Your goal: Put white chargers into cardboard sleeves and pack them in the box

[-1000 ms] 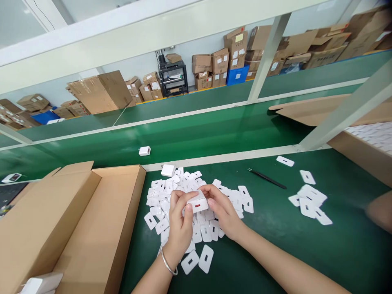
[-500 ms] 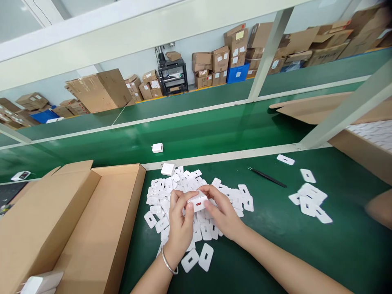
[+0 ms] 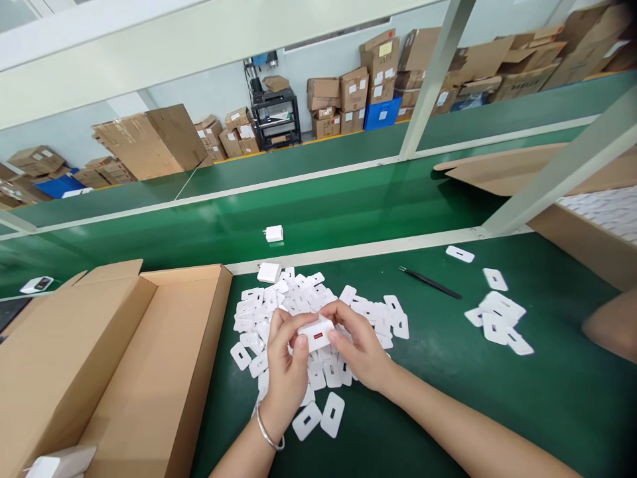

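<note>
A white USB charger (image 3: 317, 334) with a red port facing me is held between both hands above the green bench. My left hand (image 3: 288, 355) grips its left side with thumb and fingers, and a silver bangle circles that wrist. My right hand (image 3: 361, 345) pinches the right side, thumb near the front face. Under and around the hands lies a heap of flat white cover plates (image 3: 332, 414), each with a slot. Another white charger (image 3: 269, 272) rests at the back edge of the heap.
An open cardboard box (image 3: 149, 372) stands at left, with white chargers (image 3: 62, 461) at its near end. Black tweezers (image 3: 430, 283) and a few loose plates (image 3: 495, 317) lie to the right. Beyond the bench rail, a charger (image 3: 273, 234) sits on the green belt. Another person's blurred arm (image 3: 612, 325) shows at right.
The view has shifted slightly. On the green belt, the charger has moved to the right. Both hands keep their hold on the charger.
</note>
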The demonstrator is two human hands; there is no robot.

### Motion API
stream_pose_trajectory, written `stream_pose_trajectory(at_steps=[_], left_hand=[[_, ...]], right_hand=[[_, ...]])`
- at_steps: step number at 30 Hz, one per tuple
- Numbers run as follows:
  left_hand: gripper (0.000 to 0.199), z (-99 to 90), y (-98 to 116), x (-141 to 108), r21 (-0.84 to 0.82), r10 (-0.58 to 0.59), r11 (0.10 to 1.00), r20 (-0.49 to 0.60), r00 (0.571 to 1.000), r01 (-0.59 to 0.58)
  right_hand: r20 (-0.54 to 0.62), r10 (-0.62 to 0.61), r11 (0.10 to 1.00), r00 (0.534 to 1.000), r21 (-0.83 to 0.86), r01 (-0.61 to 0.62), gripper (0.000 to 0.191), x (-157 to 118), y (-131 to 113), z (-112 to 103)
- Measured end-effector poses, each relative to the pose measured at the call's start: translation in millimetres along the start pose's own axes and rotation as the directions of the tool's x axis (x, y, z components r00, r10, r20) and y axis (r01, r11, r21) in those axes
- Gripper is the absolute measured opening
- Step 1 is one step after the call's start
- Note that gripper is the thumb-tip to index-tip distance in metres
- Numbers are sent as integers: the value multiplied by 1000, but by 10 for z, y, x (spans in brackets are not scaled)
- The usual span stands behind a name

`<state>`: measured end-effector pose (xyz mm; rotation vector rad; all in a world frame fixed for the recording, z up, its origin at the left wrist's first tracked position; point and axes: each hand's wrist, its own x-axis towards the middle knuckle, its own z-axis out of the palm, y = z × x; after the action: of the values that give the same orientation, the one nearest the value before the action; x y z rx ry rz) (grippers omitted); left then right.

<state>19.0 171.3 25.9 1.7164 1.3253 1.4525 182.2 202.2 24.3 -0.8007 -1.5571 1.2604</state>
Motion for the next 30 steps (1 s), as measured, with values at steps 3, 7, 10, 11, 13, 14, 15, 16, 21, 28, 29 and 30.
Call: stream_pose_trajectory(at_steps=[3, 7, 10, 11, 13, 14, 15, 16, 21, 28, 29, 30], left_hand=[[34, 2, 3, -7, 26, 15, 1000, -1, 1000, -15], [35, 11, -3, -24, 38, 21, 999, 23, 1000, -22], [39, 15, -13, -46, 29, 19, 999, 59, 998, -21], [41, 15, -16, -54, 24, 18, 1000, 74, 997, -19], [45, 12, -21, -68, 16, 19, 1000, 93, 996, -21], [46, 10, -23, -73, 14, 22, 1000, 95, 995, -24], [47, 8, -24, -75, 14, 24, 1000, 93, 995, -25], [47, 8, -23, -75, 16, 24, 1000, 91, 996, -25], [40, 34, -7, -46, 27, -36, 999, 83, 996, 33], [39, 88, -1, -52, 102, -128, 988, 79, 989, 120], [39, 89, -4, -58, 103, -122, 988, 80, 989, 114], [39, 88, -7, -63, 101, -114, 989, 78, 990, 106]], right_hand=[[5, -2, 1000, 1000, 22, 1, 25, -2, 8, 0], [-18, -8, 999, 1000, 39, 9, 21, 17, 15, -13], [-31, -35, 999, 999, 26, 36, 17, 27, -1, -34], [-34, -46, 999, 998, 17, 46, 18, 27, -9, -40], [-37, -59, 998, 998, 3, 59, 19, 22, -24, -47], [-38, -61, 998, 997, 0, 61, 19, 18, -29, -48], [-39, -59, 998, 997, 1, 59, 19, 14, -33, -48], [-41, -55, 998, 998, 3, 55, 18, 10, -35, -47], [-52, 24, 1000, 998, -10, -24, 13, 20, -38, -35], [-115, 178, 975, 977, -110, -190, 23, 22, -41, 38], [-118, 178, 976, 977, -104, -190, 23, 17, -36, 42], [-113, 170, 980, 979, -87, -180, 22, 11, -30, 42]])
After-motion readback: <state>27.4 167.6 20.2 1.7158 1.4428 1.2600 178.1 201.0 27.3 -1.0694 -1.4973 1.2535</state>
